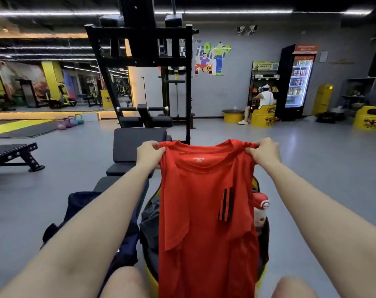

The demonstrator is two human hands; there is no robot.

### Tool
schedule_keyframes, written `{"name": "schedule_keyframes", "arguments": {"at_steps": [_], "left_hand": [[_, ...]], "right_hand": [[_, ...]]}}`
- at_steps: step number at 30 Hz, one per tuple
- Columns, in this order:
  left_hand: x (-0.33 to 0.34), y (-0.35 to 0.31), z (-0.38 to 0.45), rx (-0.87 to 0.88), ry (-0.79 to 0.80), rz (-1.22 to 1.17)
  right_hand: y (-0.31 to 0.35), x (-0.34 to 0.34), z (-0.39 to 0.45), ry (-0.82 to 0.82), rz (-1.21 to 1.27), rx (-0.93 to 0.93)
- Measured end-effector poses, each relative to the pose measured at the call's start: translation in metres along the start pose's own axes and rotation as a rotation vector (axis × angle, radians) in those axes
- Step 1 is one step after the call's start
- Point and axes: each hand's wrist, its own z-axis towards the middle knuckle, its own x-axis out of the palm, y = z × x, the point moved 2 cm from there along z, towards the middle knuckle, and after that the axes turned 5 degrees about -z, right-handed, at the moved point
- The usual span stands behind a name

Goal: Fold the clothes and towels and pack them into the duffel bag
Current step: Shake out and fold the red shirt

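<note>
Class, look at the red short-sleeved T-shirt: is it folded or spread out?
Spread out. The red short-sleeved T-shirt hangs at full length, held up at its shoulders by the left hand and the right hand.

A black weight machine (pixel 139 67) is standing straight ahead of me, its padded bench (pixel 137 145) running toward me. A flat bench (pixel 12 154) is sitting on the grey floor to my left, and coloured kettlebells (pixel 70 122) are lining the mat's edge near the mirror wall (pixel 42 82). Far right, a lit drinks fridge (pixel 299 82) is glowing beside a snack rack (pixel 263 74). A person (pixel 262 102) is sitting on a yellow drum seat (pixel 265 116), with another yellow drum (pixel 370 118) standing farther right.
</note>
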Motion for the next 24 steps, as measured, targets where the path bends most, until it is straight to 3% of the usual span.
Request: {"name": "schedule_keyframes", "arguments": {"at_steps": [10,24], "left_hand": [[0.070,0.095,0.094,-0.188,0.005,-0.009],[0.157,0.228,0.251,-0.230,-0.060,0.139]], "right_hand": [[-0.038,0.124,0.085,0.099,-0.022,0.075],[-0.071,0.304,0.208,0.228,-0.066,0.094]]}}
